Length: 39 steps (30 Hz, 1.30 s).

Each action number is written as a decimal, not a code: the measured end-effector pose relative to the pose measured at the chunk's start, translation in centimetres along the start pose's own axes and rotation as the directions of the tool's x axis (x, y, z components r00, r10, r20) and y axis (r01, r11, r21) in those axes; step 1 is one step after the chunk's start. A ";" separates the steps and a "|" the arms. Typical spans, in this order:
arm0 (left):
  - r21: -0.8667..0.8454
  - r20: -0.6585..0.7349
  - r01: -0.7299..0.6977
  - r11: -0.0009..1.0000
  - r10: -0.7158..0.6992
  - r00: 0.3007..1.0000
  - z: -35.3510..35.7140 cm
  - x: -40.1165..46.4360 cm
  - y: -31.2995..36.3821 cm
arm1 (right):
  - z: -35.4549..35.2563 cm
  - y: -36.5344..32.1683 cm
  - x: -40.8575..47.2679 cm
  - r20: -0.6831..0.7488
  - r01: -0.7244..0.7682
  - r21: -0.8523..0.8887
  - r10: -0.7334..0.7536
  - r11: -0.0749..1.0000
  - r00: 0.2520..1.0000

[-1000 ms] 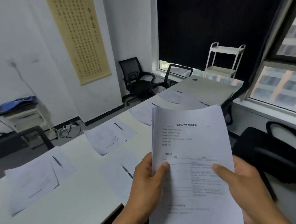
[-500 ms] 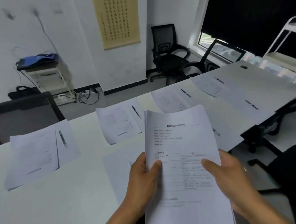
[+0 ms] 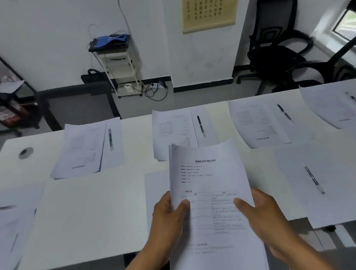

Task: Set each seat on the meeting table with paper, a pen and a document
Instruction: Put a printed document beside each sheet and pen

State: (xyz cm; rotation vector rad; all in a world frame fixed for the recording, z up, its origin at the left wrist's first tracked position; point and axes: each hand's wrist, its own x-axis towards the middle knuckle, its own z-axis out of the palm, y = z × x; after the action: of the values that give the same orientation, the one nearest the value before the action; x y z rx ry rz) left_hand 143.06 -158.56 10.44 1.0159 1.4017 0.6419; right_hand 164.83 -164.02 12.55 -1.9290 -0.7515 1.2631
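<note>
I hold a stack of printed documents (image 3: 210,174) upright over the near edge of the white meeting table (image 3: 90,211). My left hand (image 3: 169,220) grips its left edge with the thumb on the top page. My right hand (image 3: 264,219) grips the right edge the same way. Along the far side lie three sets of document, paper and black pen: a left set (image 3: 85,148), a middle set (image 3: 179,128) and a right set (image 3: 261,122). On the near side, right of the stack, a blank sheet (image 3: 324,181) carries a pen (image 3: 313,178). Part of another sheet shows under the stack.
More blurred sheets (image 3: 10,224) lie at the near left. A cable grommet (image 3: 26,152) sits in the table's left end. Beyond the table stand a black chair back (image 3: 76,103), an office chair (image 3: 276,51), a white cart (image 3: 117,61) and a black shelf (image 3: 3,90).
My view has swung left and down, from along the table towards the window to straight across it. Both hands keep the same hold on the stack.
</note>
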 end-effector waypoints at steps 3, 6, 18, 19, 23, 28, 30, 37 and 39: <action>-0.025 -0.065 0.031 0.999 -0.032 0.997 1.5 0.0 -0.9 | -1.0 1.2 2.4 0.061 0.010 -0.058 -0.006 0.998 0.998; -0.047 -0.123 0.085 0.995 -0.091 0.988 2.2 0.1 -2.6 | -1.4 2.8 4.6 0.116 0.010 -0.105 0.002 0.994 0.993; -0.134 -0.216 0.209 0.969 -0.234 0.948 0.4 -0.5 -5.7 | 0.8 6.1 6.1 0.107 0.029 -0.156 -0.012 0.987 0.994; -0.145 -0.217 0.213 0.966 -0.241 0.946 0.2 -0.4 -6.0 | 1.1 6.1 5.9 0.082 0.029 -0.141 -0.018 0.990 0.996; -0.182 -0.217 0.220 0.958 -0.257 0.942 -0.6 -0.3 -6.6 | 2.0 6.8 6.0 0.013 -0.003 -0.117 0.005 0.993 1.000; -0.223 -0.207 0.203 0.954 -0.250 0.946 -1.9 0.2 -7.5 | 2.7 8.0 6.6 0.047 -0.021 -0.083 0.025 0.996 0.999; -0.225 -0.207 0.213 0.951 -0.260 0.943 -2.1 0.5 -8.1 | 2.6 8.6 6.8 0.069 -0.048 -0.041 0.050 0.998 0.996; -0.287 -0.217 0.256 0.923 -0.323 0.921 -2.8 -0.1 -9.2 | 3.3 9.7 6.7 0.111 -0.032 -0.034 0.036 0.999 0.993; -0.293 -0.235 0.266 0.918 -0.338 0.911 -2.9 -0.2 -9.3 | 3.5 9.7 7.0 0.091 -0.017 -0.063 0.022 0.998 0.996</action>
State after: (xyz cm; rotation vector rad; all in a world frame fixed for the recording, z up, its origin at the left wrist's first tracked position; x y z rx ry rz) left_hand 138.40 -162.47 2.80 0.4967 1.6358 0.7302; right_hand 164.89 -163.49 0.09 -1.9425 -0.8289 1.3627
